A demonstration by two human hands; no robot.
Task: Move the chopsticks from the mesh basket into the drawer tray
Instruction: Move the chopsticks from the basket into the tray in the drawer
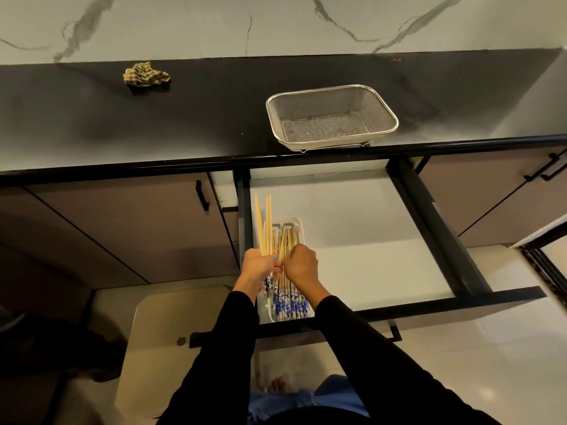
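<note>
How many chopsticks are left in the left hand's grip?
3 chopsticks show fanned above the left hand, over the drawer's left edge beside the tray; the fist may hide more. The mesh basket looks empty.

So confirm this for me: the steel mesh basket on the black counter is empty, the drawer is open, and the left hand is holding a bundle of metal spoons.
Not spoons. The head view shows the left hand gripping wooden chopsticks with blue-and-white patterned ends. The rest holds: the steel mesh basket on the black counter is empty and the drawer is open.
</note>
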